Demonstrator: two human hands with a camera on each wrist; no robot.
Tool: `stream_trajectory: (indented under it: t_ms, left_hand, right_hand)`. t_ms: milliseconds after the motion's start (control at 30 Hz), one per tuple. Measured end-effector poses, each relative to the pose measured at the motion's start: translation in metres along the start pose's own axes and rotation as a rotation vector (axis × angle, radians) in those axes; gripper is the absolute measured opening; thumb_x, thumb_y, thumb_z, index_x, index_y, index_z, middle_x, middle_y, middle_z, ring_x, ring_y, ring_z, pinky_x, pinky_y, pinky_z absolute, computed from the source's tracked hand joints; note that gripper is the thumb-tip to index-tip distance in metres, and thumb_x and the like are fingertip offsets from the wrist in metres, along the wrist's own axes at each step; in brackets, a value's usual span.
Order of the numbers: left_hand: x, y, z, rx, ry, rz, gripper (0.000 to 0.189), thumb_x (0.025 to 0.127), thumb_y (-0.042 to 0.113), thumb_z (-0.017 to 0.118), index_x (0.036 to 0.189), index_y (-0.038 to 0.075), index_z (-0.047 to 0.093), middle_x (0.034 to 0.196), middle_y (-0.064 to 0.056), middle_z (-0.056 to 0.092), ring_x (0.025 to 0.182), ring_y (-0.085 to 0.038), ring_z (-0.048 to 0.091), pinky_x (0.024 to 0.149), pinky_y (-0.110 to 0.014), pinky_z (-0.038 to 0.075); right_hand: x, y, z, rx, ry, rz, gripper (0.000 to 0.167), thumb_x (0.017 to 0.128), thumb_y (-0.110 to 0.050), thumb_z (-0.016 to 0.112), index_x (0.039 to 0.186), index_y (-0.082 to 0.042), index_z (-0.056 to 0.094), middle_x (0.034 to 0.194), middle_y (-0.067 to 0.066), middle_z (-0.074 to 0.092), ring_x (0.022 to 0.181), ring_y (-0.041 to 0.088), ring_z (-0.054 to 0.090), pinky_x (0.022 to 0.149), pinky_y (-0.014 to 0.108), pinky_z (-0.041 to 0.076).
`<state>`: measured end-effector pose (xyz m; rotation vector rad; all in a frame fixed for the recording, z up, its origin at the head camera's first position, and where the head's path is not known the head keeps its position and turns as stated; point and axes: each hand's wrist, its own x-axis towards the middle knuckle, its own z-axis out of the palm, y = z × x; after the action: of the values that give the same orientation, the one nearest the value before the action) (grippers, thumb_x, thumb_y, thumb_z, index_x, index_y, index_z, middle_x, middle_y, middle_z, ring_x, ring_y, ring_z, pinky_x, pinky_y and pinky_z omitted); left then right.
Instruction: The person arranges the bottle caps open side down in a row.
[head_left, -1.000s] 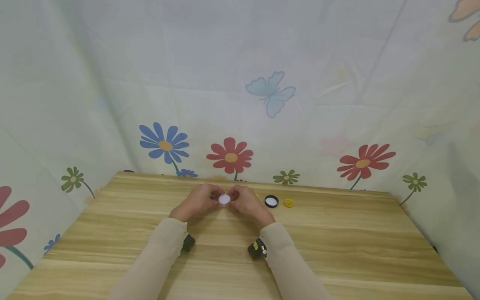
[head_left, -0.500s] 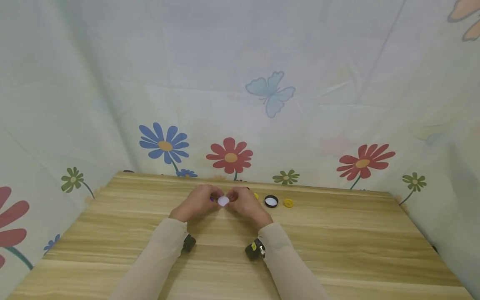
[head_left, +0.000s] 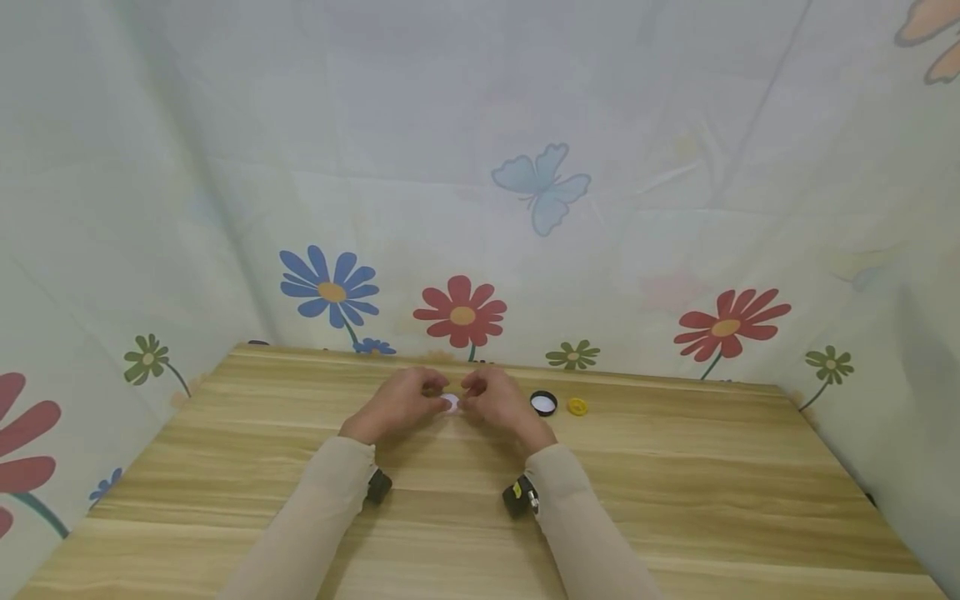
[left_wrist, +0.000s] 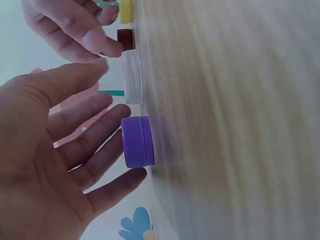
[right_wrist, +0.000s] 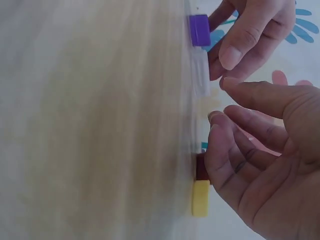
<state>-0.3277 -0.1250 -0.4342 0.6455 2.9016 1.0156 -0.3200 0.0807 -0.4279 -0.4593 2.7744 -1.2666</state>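
A translucent white bottle cap (head_left: 451, 403) lies on the table between my two hands. My left hand (head_left: 401, 404) is spread loosely beside it, its thumb and fingers around the cap's near side with nothing pinched. A ribbed purple bottle cap (left_wrist: 136, 143) stands by the left hand's fingers in the left wrist view. My right hand (head_left: 500, 406) hovers just to the right of the white cap, fingers loosely bent and holding nothing. Behind the right fingers are a dark red cap (right_wrist: 201, 167) and a yellow cap (right_wrist: 200, 199), both partly hidden in the head view.
To the right of the right hand sit a black cap with a white inside (head_left: 543, 405) and a small yellow ring-shaped cap (head_left: 577, 407). The wooden table (head_left: 675, 500) ends at a flower-printed cloth (head_left: 637, 250) behind.
Earlier the white cap was held between both hands' fingertips and tilted. Now it rests on the table, the fingers have loosened, and the right hand has drawn slightly right.
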Motion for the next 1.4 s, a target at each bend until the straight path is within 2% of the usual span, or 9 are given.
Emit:
stream_trajectory:
  t_ms: [133,300,533,867,1100,1400]
  left_hand:
    - [0.003,0.004,0.002,-0.018,0.025,-0.003,0.037,0.097,0.021,0.080,0.128,0.002,0.075,0.127,-0.012,0.074,0.121,-0.032,0.067,0.105,-0.050,0.053]
    - [0.008,0.012,0.003,-0.026,0.040,-0.004,0.038,0.097,0.021,0.079,0.130,0.003,0.074,0.129,-0.012,0.073,0.125,-0.033,0.065,0.106,-0.051,0.052]
    - [0.017,0.024,0.005,-0.030,0.065,0.032,0.038,0.098,0.019,0.078,0.131,0.002,0.073,0.129,-0.013,0.072,0.126,-0.034,0.064,0.108,-0.051,0.051]
    - [0.032,0.036,0.010,-0.040,0.088,0.034,0.038,0.097,0.019,0.079,0.132,0.005,0.074,0.130,-0.012,0.073,0.125,-0.034,0.065,0.107,-0.050,0.051]
    - [0.040,0.035,0.014,-0.055,0.098,0.007,0.040,0.097,0.018,0.080,0.133,0.004,0.072,0.133,-0.011,0.072,0.125,-0.032,0.065,0.108,-0.047,0.052]
    - [0.046,0.037,0.021,-0.126,0.057,-0.017,0.037,0.098,0.013,0.078,0.132,0.001,0.072,0.130,-0.015,0.072,0.122,-0.034,0.065,0.106,-0.049,0.052]
  right_hand:
    - [-0.001,-0.001,-0.009,0.003,0.019,0.001,0.026,0.097,-0.008,0.076,0.122,0.001,0.073,0.101,0.007,0.072,0.089,0.020,0.065,0.078,0.033,0.057]
    - [-0.005,-0.003,-0.022,0.033,0.072,-0.037,0.022,0.098,-0.005,0.075,0.119,0.001,0.073,0.103,0.010,0.073,0.095,0.024,0.068,0.084,0.038,0.058]
    - [-0.006,-0.001,-0.033,0.075,0.132,-0.030,0.022,0.098,-0.004,0.074,0.120,0.001,0.073,0.103,0.012,0.074,0.090,0.026,0.069,0.072,0.034,0.058]
    - [0.000,0.011,-0.038,0.022,0.188,-0.052,0.024,0.099,-0.005,0.075,0.121,0.003,0.072,0.107,0.013,0.074,0.098,0.031,0.070,0.083,0.042,0.060]
    - [0.002,0.020,-0.039,-0.021,0.199,-0.040,0.025,0.099,-0.007,0.075,0.122,0.002,0.072,0.115,0.014,0.073,0.109,0.032,0.068,0.094,0.046,0.058]
    - [0.004,0.029,-0.041,-0.033,0.175,0.000,0.026,0.100,-0.006,0.074,0.125,0.002,0.072,0.125,0.017,0.071,0.119,0.036,0.065,0.101,0.050,0.055]
